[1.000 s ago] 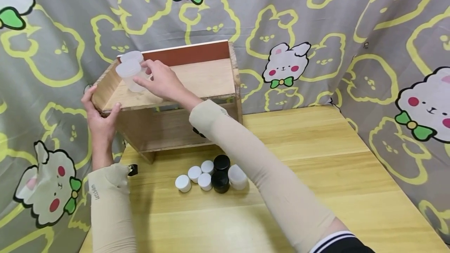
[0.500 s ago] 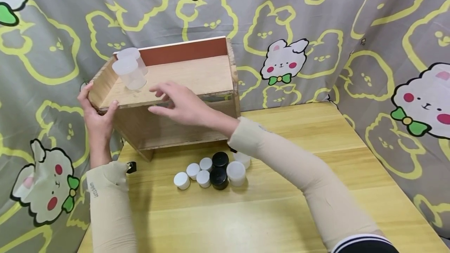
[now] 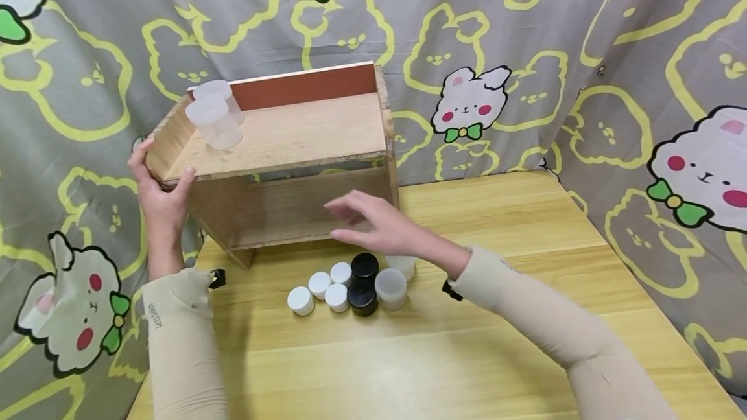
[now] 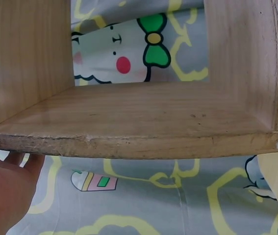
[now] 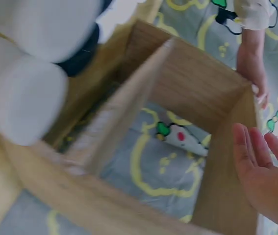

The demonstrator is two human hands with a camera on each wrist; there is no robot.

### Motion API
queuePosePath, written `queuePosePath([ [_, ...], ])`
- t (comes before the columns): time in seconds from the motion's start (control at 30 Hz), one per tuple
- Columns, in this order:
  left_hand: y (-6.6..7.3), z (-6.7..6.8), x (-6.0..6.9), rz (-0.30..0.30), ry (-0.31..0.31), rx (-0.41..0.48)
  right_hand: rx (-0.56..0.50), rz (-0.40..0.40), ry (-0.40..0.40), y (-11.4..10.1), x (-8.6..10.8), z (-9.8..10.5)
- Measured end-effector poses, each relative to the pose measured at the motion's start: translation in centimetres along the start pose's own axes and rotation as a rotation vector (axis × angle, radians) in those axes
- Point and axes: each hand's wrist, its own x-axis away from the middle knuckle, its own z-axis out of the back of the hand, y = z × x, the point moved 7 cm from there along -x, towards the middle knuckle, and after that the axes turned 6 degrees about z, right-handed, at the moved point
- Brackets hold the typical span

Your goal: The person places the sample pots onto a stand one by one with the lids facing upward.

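My left hand [image 3: 166, 207] grips the upper left corner of a small wooden shelf [image 3: 315, 125], thumb at the front edge and fingers around the side panel. In the left wrist view its fingers [image 4: 18, 159] lie against the shelf's edge. My right hand [image 3: 385, 227] is in the air before the shelf's lower compartment, fingers loosely bent and holding nothing. Two translucent plastic jars [image 3: 217, 125] stand at the left of the shelf's top board. Below the right hand, on the table, are two more translucent jars [image 3: 391, 289], two black jars [image 3: 363, 297] and several small white jars [image 3: 336, 297].
The shelf stands at the back left of a wooden table [image 3: 525, 290], close to a patterned curtain [image 3: 426, 44]. A red-brown back panel [image 3: 303, 86] and raised sides border its top board.
My right hand has let go of the front translucent jar on the top board and moved down and right, over toward the table jars. My left hand keeps its grip on the shelf.
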Motion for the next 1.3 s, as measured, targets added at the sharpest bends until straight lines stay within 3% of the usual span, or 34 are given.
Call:
queuePosePath([
  [0.4, -0.5, 0.1, -0.3, -0.011, -0.001, 0.011, -0.02, -0.132, 0.011, 6.4, 6.4, 0.0],
  [0.6, -0.6, 0.2, -0.3, -0.005, -0.006, 0.0, 0.006, -0.175, -0.002, 9.3, 8.6, 0.0],
  [0.87, -3.3, 1.0, -1.6, -0.005, 0.003, -0.01, 0.049, -0.193, -0.031, 12.3, 10.4, -0.3],
  [1.07, -3.6, 1.1, -1.8, -0.006, 0.001, -0.016, 0.011, -0.213, -0.071, 14.1, 11.1, -0.9],
  [1.3, -3.6, 1.1, -1.7, -0.002, 0.009, -0.017, -0.114, -0.24, -0.112, 15.3, 11.6, -1.4],
])
